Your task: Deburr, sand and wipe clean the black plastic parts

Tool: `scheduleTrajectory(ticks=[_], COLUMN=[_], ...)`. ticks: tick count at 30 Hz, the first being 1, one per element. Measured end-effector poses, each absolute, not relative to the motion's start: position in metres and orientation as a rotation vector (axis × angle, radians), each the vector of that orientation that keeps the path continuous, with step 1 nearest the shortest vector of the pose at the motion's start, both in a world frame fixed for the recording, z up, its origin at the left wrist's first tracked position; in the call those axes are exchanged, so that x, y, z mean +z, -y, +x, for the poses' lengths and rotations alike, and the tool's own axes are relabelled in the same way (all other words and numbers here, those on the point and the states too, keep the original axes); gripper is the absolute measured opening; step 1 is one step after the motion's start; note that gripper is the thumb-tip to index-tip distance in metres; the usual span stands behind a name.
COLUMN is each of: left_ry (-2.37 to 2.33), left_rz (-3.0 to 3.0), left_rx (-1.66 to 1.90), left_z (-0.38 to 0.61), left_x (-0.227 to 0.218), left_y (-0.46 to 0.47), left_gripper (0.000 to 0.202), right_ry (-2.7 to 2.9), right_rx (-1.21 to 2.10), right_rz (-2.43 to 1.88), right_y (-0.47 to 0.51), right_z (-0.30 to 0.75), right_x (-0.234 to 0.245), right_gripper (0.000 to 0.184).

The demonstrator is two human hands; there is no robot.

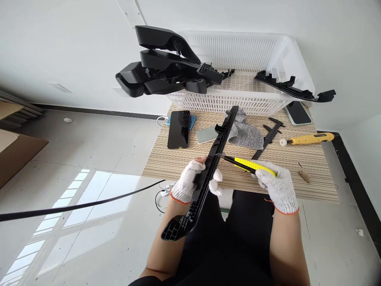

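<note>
My left hand (pixel 190 180), in a white knitted glove with an orange cuff edge, is closed around a long black plastic trim piece (pixel 210 171). The piece slants across the front of the table, its ribbed inner side up and its wide end near my forearm. In my right hand (pixel 275 182), gloved the same way, is a yellow-and-black handled tool (pixel 251 165). Its thin metal tip meets the trim piece near the middle; the exact kind of tip is too small to tell. Behind the piece lies a grey knitted glove (pixel 245 135).
A white plastic basket (pixel 208 101) stands at the back, with several black plastic parts (pixel 166 59) piled over its left side and another trim piece (pixel 288 87) across its right. A dark phone (pixel 179 129), a caliper (pixel 269 139) and a yellow rotary tool (pixel 312 138) lie on the table (pixel 166 167).
</note>
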State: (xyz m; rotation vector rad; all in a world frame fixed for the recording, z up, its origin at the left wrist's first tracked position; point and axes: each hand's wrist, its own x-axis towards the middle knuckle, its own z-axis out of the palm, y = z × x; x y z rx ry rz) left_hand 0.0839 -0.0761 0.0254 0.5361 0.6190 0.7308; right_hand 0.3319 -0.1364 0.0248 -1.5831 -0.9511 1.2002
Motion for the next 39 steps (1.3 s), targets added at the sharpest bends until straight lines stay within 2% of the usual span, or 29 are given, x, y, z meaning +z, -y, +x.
scheduleTrajectory(ticks=[3,7,21,29,39], left_ry=[-0.608,-0.590,-0.598,-0.600,-0.642], left_rz=[0.514,0.492,0.548,0.545,0.608], left_rx=[0.724,0.738,0.699,0.707,0.723], left_z=[0.083,0.083,0.082,0.080,0.081], left_x=[0.023,0.018,0.021,0.012,0.012], left_y=[0.076,0.076,0.076,0.077,0.089], left_gripper=[0.019,0.028,0.026,0.042,0.045], right_ry=[0.976,0.924,0.953,0.936,0.822], right_rx=[1.191,1.086,1.168,1.192,1.076], right_rz=[-1.592,-1.585,-1.598,-1.597,-1.516], right_y=[0.137,0.138,0.140,0.139,0.138], right_z=[0.331,0.328,0.334,0.334,0.331], right_x=[0.024,0.024,0.018,0.019,0.019], right_gripper=[0.041,0.040,0.042,0.041,0.035])
